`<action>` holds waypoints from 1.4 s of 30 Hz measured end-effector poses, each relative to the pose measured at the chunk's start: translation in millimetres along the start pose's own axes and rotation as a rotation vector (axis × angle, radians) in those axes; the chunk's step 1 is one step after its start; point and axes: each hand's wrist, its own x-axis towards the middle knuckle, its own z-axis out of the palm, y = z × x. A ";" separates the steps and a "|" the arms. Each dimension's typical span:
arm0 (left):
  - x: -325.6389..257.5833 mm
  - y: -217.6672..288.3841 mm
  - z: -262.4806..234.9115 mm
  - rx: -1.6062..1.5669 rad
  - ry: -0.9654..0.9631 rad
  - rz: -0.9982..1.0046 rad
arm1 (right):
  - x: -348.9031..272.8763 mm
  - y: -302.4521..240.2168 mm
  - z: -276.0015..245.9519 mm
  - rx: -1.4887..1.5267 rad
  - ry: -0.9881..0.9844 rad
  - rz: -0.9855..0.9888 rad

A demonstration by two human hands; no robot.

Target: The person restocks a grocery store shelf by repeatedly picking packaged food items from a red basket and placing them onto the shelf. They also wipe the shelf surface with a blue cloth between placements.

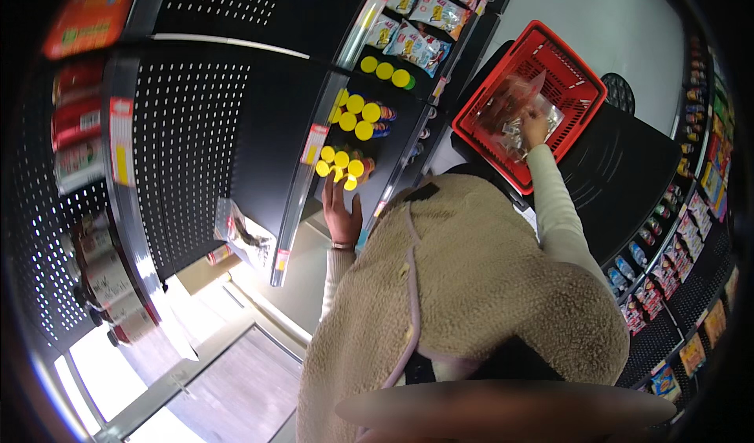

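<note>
Yellow-lidded canisters (347, 161) sit right at the tips of the nearer left hand (342, 221), bodies running rightward from their lids, its fingers extended with no grip visible, while the right hand (536, 129) touches clear packets (510, 121) in the red basket (565, 66), its hold unclear.

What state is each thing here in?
Red basket: open-topped, partly filled
Clear packaging: inside the basket; sealing unclear
Yellow-lidded canisters: lids on, grouped
Left hand: open, at the canisters
Right hand: at the packaging; grip unclear
Snack bags: apparently unopened
</note>
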 end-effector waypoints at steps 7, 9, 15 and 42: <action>50.1 7.5 22.7 -0.769 -0.230 -0.217 | -90.6 -228.7 -70.8 0.438 -0.518 -0.268; 71.1 18.6 28.4 -1.142 -0.269 -0.181 | -126.9 -287.5 -76.8 0.557 -0.705 -0.303; 79.7 11.9 8.8 -1.879 -0.359 -0.284 | -203.3 -364.9 -42.7 0.504 -0.926 -0.390; -51.1 -303.0 -209.0 -0.846 0.472 -0.679 | -452.3 -452.8 287.1 -0.060 -1.376 -0.986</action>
